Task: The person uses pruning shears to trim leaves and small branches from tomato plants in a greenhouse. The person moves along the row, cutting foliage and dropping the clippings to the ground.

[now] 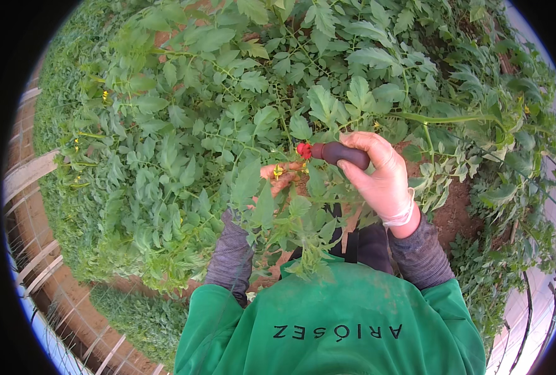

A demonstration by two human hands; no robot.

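My right hand [376,176], in a thin translucent glove, grips a small dark bulb-shaped bottle [346,155] with a red tip [304,150]. The bottle lies nearly level, its tip pointing left. Just below and left of that tip, my left hand [282,178] has its fingers at a yellow tomato flower [278,172]. Leaves [254,187] cover the palm and wrist, so whether the fingers pinch the flower's stalk is hidden. A leafy tomato shoot [301,229] stands between my forearms, close to my body.
Dense tomato plants [165,126] surround my hands. A thick green stem [447,118] runs across at the right, near a taut green string [517,171]. Bare soil [456,206] shows beside my right forearm. Pale sheeting [524,309] lines the right edge; wooden slats and wire mesh [29,225] stand at the left.
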